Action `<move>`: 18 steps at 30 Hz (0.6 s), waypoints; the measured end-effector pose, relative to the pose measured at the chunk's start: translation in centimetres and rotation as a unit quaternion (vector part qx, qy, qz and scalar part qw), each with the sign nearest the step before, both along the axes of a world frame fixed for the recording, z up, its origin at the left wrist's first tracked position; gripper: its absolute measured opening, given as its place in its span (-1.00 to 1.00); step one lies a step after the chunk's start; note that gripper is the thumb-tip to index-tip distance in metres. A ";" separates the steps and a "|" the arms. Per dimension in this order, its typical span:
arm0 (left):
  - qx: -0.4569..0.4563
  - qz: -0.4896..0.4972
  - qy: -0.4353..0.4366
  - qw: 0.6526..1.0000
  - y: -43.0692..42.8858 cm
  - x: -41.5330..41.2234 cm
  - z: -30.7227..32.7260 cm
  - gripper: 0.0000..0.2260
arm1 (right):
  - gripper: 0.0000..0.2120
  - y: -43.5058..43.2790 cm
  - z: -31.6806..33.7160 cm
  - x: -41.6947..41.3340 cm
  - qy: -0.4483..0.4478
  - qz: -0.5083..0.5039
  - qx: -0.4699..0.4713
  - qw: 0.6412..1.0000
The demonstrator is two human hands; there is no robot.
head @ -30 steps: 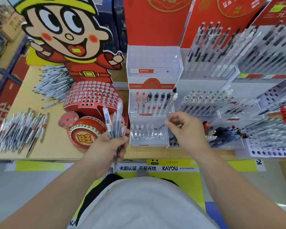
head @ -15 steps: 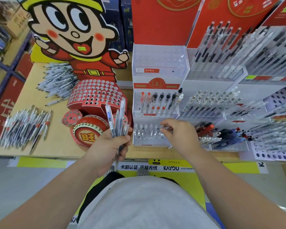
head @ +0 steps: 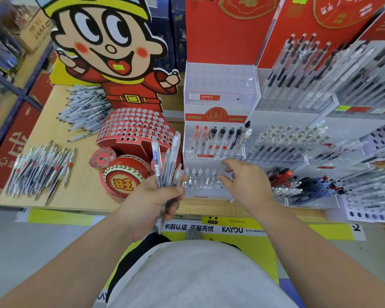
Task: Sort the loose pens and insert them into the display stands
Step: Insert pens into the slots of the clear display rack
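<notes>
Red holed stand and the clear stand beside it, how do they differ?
The red holed stand is opaque and domed, its visible holes empty; the clear stand is see-through and stepped in tiers, with red- and black-capped pens upright in its middle tier. Both sit on the wooden table.

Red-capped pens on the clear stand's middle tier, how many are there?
2: the left red-capped pen and the right red-capped pen, side by side at the left end of the tier, beside black-capped pens. None appears hidden.
</notes>
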State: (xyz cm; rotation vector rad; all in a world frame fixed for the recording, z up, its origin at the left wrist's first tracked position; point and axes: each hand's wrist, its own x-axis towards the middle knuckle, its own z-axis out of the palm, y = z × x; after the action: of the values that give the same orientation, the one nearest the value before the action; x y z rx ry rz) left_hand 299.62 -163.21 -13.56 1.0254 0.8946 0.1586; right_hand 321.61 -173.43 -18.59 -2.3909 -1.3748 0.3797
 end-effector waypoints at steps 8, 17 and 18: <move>-0.011 -0.107 -0.062 0.992 -0.3 2.1 2.4 -0.82 | -0.84 -0.3 8.0 -1.7 0.435 -0.071 0.145 0.886; -0.025 -0.134 -0.059 0.989 -1.5 4.2 3.4 -0.88 | -0.91 -1.3 8.1 -1.9 0.512 -0.042 0.148 0.845; -0.024 -0.136 -0.052 0.989 -1.5 4.3 3.5 -0.90 | -0.93 -1.5 7.9 -1.9 0.519 -0.043 0.155 0.840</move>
State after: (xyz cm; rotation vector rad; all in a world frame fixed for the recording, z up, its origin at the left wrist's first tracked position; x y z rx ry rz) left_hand 303.88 -164.75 -10.08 1.0731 0.6545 -0.0385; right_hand 319.75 -174.90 -10.66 -1.5063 -0.7151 1.1141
